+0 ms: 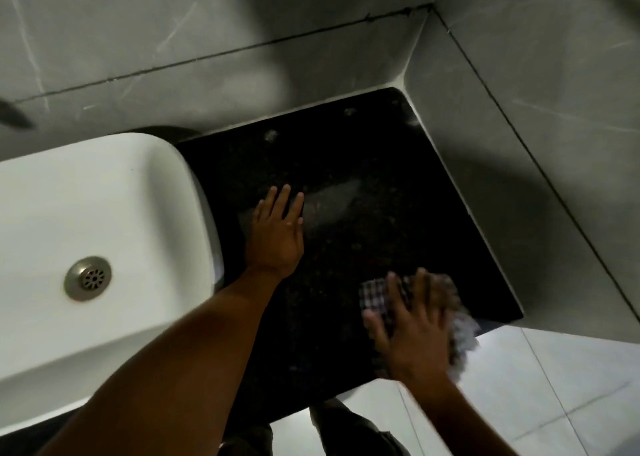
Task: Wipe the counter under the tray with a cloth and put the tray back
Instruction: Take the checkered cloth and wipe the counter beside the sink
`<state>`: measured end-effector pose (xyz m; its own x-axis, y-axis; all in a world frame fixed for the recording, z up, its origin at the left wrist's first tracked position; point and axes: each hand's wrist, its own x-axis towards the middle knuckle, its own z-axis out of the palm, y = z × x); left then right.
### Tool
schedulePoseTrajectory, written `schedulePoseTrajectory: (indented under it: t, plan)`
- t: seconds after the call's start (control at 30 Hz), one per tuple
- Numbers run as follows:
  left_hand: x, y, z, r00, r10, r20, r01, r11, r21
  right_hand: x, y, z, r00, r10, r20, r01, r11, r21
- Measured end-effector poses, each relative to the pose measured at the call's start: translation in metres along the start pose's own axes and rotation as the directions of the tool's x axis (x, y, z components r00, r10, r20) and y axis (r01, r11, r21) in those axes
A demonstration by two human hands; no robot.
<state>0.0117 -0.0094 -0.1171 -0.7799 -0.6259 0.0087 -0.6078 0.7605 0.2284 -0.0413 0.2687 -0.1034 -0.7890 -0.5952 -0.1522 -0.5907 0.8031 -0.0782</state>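
Note:
The black speckled counter point(363, 150) fills the corner between the basin and the wall. My right hand point(412, 334) lies flat, fingers spread, on a checked cloth point(375, 296) near the counter's front right edge; both are blurred. The cloth's grey end hangs past the edge. My left hand point(277, 234) rests palm down on the counter beside the basin, fingers straight and holding nothing. A pale damp smear point(332, 202) shows just right of it. No tray is in view.
A white basin point(104, 206) with a metal drain point(88, 278) stands at the left, touching the counter. Grey tiled walls point(519, 144) close the back and right sides. Light floor tiles point(554, 403) lie below the front edge.

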Motion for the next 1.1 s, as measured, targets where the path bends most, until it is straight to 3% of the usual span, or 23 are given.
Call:
schedulePoseTrajectory:
  t: [0.07, 0.13, 0.27, 0.33, 0.47, 0.63, 0.67, 0.73, 0.8, 0.83, 0.9, 0.97, 1.0, 1.03, 1.1]
  plan:
    - [-0.002, 0.003, -0.001, 1.000, -0.010, -0.003, 0.010, 1.000, 0.008, 0.030, 0.029, -0.007, 0.991, 0.130, 0.000, -0.130, 0.991, -0.031]
    - [-0.006, 0.004, -0.002, 1.000, -0.018, 0.014, 0.017, 1.000, 0.004, 0.085, 0.024, -0.013, 0.985, 0.169, -0.036, -0.169, 0.986, -0.009]
    - [-0.009, 0.007, -0.003, 1.000, -0.018, 0.026, 0.018, 1.000, -0.003, 0.192, -0.057, -0.017, 0.989, 0.032, -0.144, -0.019, 0.996, 0.086]
    - [-0.012, 0.006, -0.002, 1.000, -0.018, 0.018, 0.019, 1.000, -0.021, 0.190, -0.081, -0.015, 0.987, -0.040, -0.155, 0.057, 0.993, 0.108]
    - [-0.005, 0.004, -0.005, 0.998, -0.031, 0.049, 0.031, 1.000, -0.004, 0.167, -0.055, -0.016, 0.987, -0.100, -0.124, 0.112, 0.989, 0.094]
    - [-0.005, 0.011, -0.005, 0.995, -0.097, 0.029, 0.097, 0.995, 0.003, 0.301, -0.076, -0.034, 0.980, 0.061, -0.188, -0.037, 0.991, 0.133]
    - [-0.005, 0.011, -0.005, 0.994, -0.109, 0.025, 0.110, 0.994, -0.007, 0.318, -0.097, -0.034, 0.982, 0.013, -0.188, 0.014, 0.990, 0.143]
    - [-0.003, 0.011, -0.003, 0.993, -0.112, 0.027, 0.113, 0.993, -0.020, 0.320, -0.140, -0.024, 0.945, -0.247, -0.216, 0.279, 0.951, 0.132]
    - [-0.004, 0.008, -0.001, 0.992, -0.119, 0.032, 0.120, 0.991, -0.054, 0.289, -0.160, -0.014, 0.807, -0.562, -0.182, 0.582, 0.808, 0.087]
    - [-0.004, 0.007, -0.001, 0.992, -0.121, 0.021, 0.123, 0.990, -0.069, 0.278, -0.153, -0.013, 0.756, -0.634, -0.161, 0.650, 0.756, 0.077]
    - [-0.004, 0.008, 0.001, 0.992, -0.123, 0.005, 0.123, 0.989, -0.086, 0.281, -0.120, -0.017, 0.780, -0.608, -0.151, 0.618, 0.785, 0.032]
    - [-0.005, 0.008, -0.002, 0.992, -0.128, -0.003, 0.127, 0.986, -0.107, 0.297, -0.098, -0.028, 0.899, -0.400, -0.176, 0.405, 0.914, -0.010]
    - [-0.004, 0.009, -0.003, 0.992, -0.124, -0.010, 0.123, 0.986, -0.113, 0.305, -0.097, -0.035, 0.920, -0.338, -0.196, 0.347, 0.938, 0.009]
    - [-0.003, 0.008, -0.002, 0.992, -0.127, -0.015, 0.125, 0.986, -0.114, 0.313, -0.108, -0.036, 0.901, -0.389, -0.191, 0.403, 0.914, 0.040]
    - [-0.003, 0.008, -0.004, 0.992, -0.127, -0.012, 0.125, 0.984, -0.124, 0.319, -0.154, -0.034, 0.728, -0.659, -0.189, 0.682, 0.724, 0.103]
